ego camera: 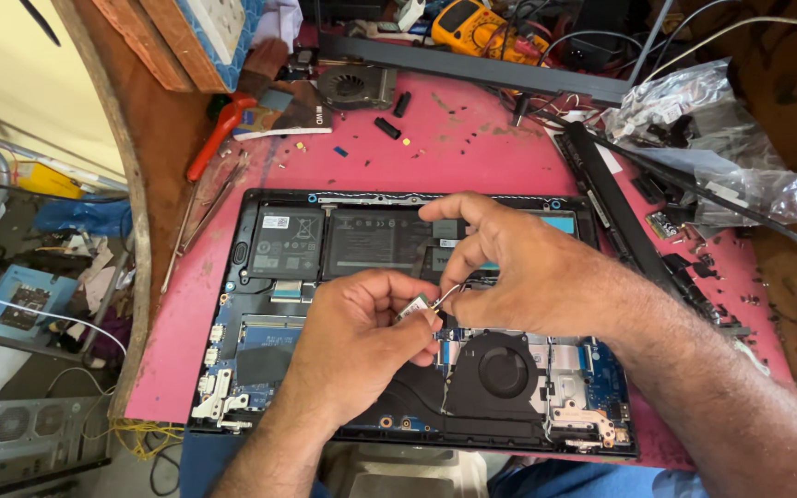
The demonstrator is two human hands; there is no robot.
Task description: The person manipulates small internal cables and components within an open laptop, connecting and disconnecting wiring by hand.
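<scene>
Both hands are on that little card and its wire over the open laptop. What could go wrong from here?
1. The thin wire pinched by the right hand might snap or pull off if tugged hard.
2. The small card in the left hand could slip onto the exposed board.
3. Loose screws on the pink mat near the right forearm may get swept off.
</scene>
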